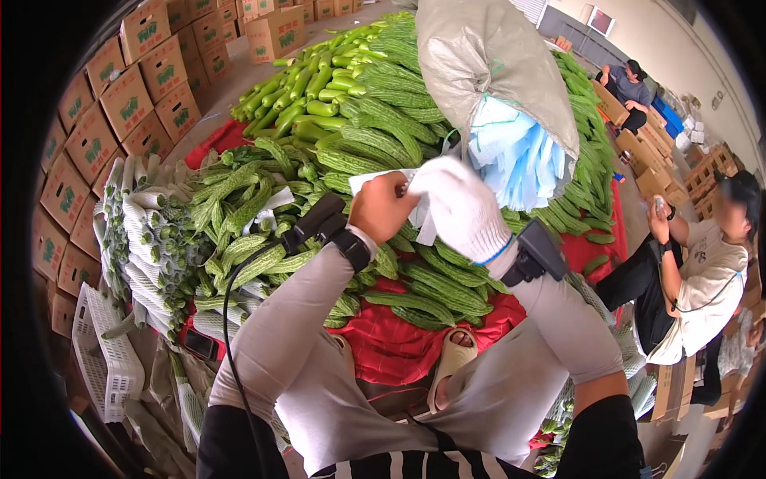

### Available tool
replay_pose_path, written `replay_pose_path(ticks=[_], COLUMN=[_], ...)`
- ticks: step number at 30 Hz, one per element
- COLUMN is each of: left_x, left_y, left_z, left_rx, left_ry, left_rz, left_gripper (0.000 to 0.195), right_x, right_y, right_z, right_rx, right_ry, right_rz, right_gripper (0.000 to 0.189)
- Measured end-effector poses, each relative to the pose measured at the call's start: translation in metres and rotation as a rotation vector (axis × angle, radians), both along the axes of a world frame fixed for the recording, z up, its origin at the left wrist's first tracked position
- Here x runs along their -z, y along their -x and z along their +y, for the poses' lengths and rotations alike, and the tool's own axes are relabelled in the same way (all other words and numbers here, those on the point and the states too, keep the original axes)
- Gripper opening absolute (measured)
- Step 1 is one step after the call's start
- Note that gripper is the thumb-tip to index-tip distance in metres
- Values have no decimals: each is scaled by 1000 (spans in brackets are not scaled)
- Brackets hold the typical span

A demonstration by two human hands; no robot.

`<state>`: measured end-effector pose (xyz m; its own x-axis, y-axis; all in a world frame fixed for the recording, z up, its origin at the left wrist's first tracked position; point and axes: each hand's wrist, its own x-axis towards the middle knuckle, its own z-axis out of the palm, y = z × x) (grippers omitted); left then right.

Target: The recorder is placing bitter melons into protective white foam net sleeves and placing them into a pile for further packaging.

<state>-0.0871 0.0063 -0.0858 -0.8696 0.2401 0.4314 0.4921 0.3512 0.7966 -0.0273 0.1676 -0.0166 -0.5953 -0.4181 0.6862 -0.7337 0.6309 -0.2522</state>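
Observation:
My bare left hand point(383, 205) pinches a thin white piece of wrapping point(365, 179) between thumb and fingers. Against it, my right hand point(458, 206), in a white knitted glove, closes on the same wrapping; its fingers are blurred by motion. A white strip hangs below the glove. Under both hands lies a heap of bitter gourds point(443, 287) on a red cloth point(389, 353). Just beyond my right hand, a grey woven sack point(479, 48) spills light-blue and white packing sleeves point(517, 155).
Smooth green gourds point(299, 90) are heaped farther back. Net-sleeved gourds point(155, 251) are stacked at left, near a white plastic crate point(108, 353) and a phone point(200, 344). Cardboard cartons point(128, 108) line the left. One person point(700, 269) sits close at right, another point(628, 90) farther back.

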Motion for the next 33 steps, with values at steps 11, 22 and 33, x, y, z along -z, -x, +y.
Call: replay_pose_path(ticks=[11, 22, 33], left_x=[-17, -14, -23], left_y=[-11, -1, -20], left_z=[-1, 10, 11], left_rx=[260, 95, 229], left_ry=[-372, -611, -296], left_rz=[-474, -53, -229], left_gripper=[21, 9, 33], right_x=[24, 31, 36], right_y=[9, 20, 26], right_z=[14, 13, 9], right_rx=[27, 84, -9], right_ry=[80, 48, 295], right_rz=[-140, -262, -593], right_gripper=[14, 22, 35])
